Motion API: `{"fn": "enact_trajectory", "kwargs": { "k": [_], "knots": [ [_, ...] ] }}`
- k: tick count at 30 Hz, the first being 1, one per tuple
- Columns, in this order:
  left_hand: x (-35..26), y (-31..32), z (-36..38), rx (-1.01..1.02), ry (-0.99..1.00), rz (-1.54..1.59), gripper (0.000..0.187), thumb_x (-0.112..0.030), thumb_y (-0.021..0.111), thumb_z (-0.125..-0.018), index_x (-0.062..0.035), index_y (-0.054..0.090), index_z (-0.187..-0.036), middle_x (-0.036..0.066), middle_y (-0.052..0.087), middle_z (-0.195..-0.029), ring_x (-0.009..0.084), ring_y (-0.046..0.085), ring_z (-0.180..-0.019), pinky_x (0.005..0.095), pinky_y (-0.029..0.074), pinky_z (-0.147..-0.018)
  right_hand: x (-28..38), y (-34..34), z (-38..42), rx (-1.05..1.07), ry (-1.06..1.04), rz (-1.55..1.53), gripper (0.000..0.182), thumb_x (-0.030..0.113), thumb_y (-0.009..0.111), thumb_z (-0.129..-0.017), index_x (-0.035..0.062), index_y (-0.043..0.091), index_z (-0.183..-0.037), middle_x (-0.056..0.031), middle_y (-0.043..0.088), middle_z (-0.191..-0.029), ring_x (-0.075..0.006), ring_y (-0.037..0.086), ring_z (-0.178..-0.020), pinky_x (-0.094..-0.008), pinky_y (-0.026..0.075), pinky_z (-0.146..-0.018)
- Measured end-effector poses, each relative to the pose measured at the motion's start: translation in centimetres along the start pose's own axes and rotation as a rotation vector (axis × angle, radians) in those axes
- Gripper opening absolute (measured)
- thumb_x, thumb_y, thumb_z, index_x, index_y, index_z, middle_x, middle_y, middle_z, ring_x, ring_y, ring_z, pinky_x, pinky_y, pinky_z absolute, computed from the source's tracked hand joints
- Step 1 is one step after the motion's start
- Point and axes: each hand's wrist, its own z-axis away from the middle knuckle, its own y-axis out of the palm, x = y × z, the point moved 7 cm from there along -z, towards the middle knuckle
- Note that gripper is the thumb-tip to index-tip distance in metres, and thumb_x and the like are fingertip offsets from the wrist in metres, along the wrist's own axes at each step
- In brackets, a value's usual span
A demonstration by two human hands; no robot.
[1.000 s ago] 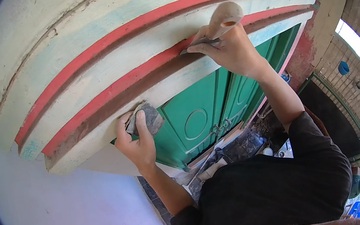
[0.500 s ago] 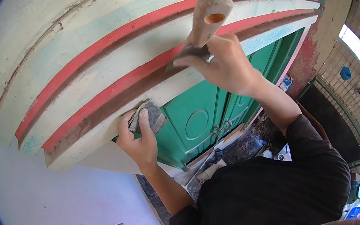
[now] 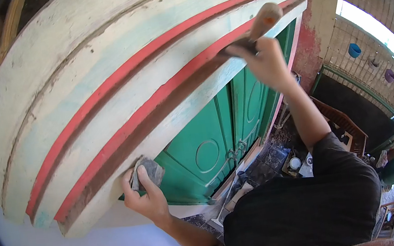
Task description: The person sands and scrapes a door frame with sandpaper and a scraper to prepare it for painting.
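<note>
My right hand (image 3: 272, 67) is closed around the lower part of a putty knife (image 3: 267, 16), its pale handle sticking up past my fingers. The knife's dark blade lies along the brown strip (image 3: 173, 96) beneath the lower red band (image 3: 140, 115) of the stepped ledge. Lower left, my left hand (image 3: 148, 200) pinches a dark grey, worn piece of folded sandpaper (image 3: 154, 174) between thumb and fingers. That hand is against the bottom white edge of the ledge, near its left end.
Below the ledge is a green double door (image 3: 200, 147) with oval mouldings. A tiled floor with a white can (image 3: 294, 163) lies far beneath me. Right of it stand a brown wooden rack (image 3: 342, 120) and a wire fence with hanging pots, including a blue one (image 3: 354, 50).
My right hand and the putty knife have moved right along the ledge. The head view has shifted too, and the left hand keeps the sandpaper at the lower edge.
</note>
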Motion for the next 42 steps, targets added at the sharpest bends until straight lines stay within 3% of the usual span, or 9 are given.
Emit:
{"fn": "enact_trajectory", "kwargs": {
  "k": [5,6,12,16,23,26,34,37,42],
  "knots": [
    [-2.7,3.4,0.8,0.131,0.094,0.017,0.011,-0.006,0.07,-0.1,0.0047,0.066,-0.102,0.012,0.074,-0.093,0.0162,0.067,-0.081,0.0322,0.055,-0.074,-9.9,-6.9,-3.5,-0.199,0.121,0.289,0.027,0.022,0.076,-0.096,-0.0051,0.074,-0.098,-0.0208,0.074,-0.083,-0.0338,0.071,-0.072,-0.0404,0.053,-0.069],
    [-4.4,4.9,0.6,0.198,0.243,0.003,0.01,-0.004,0.07,-0.099,0.0047,0.066,-0.101,0.012,0.072,-0.091,0.0184,0.067,-0.079,0.0328,0.055,-0.072,-10.8,-7.8,-4.2,-0.187,0.103,0.356,0.027,0.022,0.076,-0.095,-0.0051,0.074,-0.099,-0.0223,0.075,-0.086,-0.0378,0.073,-0.079,-0.0431,0.055,-0.074],
    [-10.9,12.1,-1.0,0.357,0.687,-0.003,0.015,-0.006,0.076,-0.09,-0.002,0.061,-0.091,0.011,0.066,-0.085,0.031,0.058,-0.078,0.0429,0.043,-0.074,-14.8,-10.0,-7.7,-0.106,0.115,0.449,0.024,0.019,0.074,-0.094,-0.0039,0.075,-0.102,-0.024,0.075,-0.089,-0.0389,0.073,-0.084,-0.0454,0.055,-0.079],
    [-13.3,16.5,-2.1,0.303,0.845,-0.039,0.016,-0.012,0.078,-0.09,-0.0077,0.063,-0.088,0.004,0.067,-0.082,0.0255,0.059,-0.077,0.0397,0.043,-0.074,-18.0,-9.7,-9.5,-0.097,0.092,0.428,0.023,0.019,0.073,-0.094,-0.0025,0.075,-0.103,-0.0248,0.074,-0.088,-0.0417,0.072,-0.083,-0.0453,0.055,-0.077],
    [-13.1,21.2,-2.6,0.258,0.881,-0.042,0.015,-0.012,0.076,-0.093,-0.005,0.063,-0.089,0.007,0.067,-0.082,0.0272,0.062,-0.075,0.0413,0.046,-0.07,-16.8,-8.2,-8.8,-0.123,0.045,0.275,0.025,0.019,0.076,-0.093,-0.004,0.07,-0.101,-0.0258,0.07,-0.084,-0.0444,0.07,-0.082,-0.048,0.054,-0.074],
    [-12.8,21.2,-2.3,0.145,0.863,-0.084,0.016,-0.01,0.073,-0.096,-0.0002,0.062,-0.09,0.012,0.066,-0.081,0.0336,0.062,-0.071,0.0444,0.048,-0.062,-14.8,-7.1,-8.3,-0.009,-0.011,0.27,0.03,0.018,0.075,-0.093,-0.0037,0.066,-0.113,-0.0245,0.072,-0.089,-0.0426,0.071,-0.084,-0.0456,0.054,-0.075],
    [-12.3,21.1,-2.0,0.052,0.89,-0.224,0.016,-0.014,0.076,-0.095,-0.0054,0.064,-0.089,0.005,0.068,-0.081,0.0263,0.063,-0.069,0.0388,0.05,-0.062,-16.0,-7.3,-7.9,-0.064,-0.042,0.257,0.026,0.014,0.074,-0.094,-0.0017,0.067,-0.113,-0.0204,0.075,-0.09,-0.0382,0.073,-0.083,-0.0425,0.057,-0.077],
    [-12.4,21.1,-2.2,0.026,0.869,-0.267,0.017,-0.018,0.074,-0.097,-0.0068,0.064,-0.089,0.004,0.069,-0.083,0.0262,0.064,-0.076,0.0391,0.051,-0.067,-13.6,-6.6,-7.6,0.015,-0.176,0.157,0.025,0.014,0.074,-0.094,-0.0009,0.067,-0.113,-0.0197,0.075,-0.089,-0.0371,0.074,-0.083,-0.0413,0.057,-0.077],
    [-12.6,21.0,-1.9,-0.017,0.926,-0.336,0.019,-0.023,0.07,-0.1,-0.0076,0.064,-0.09,0.008,0.075,-0.112,0.0264,0.062,-0.096,0.0395,0.048,-0.086,-14.7,-6.7,-8.2,0.026,-0.054,0.245,0.024,0.015,0.073,-0.095,-0.001,0.067,-0.112,-0.0186,0.077,-0.092,-0.0358,0.075,-0.085,-0.0414,0.058,-0.079]
  ]
}}
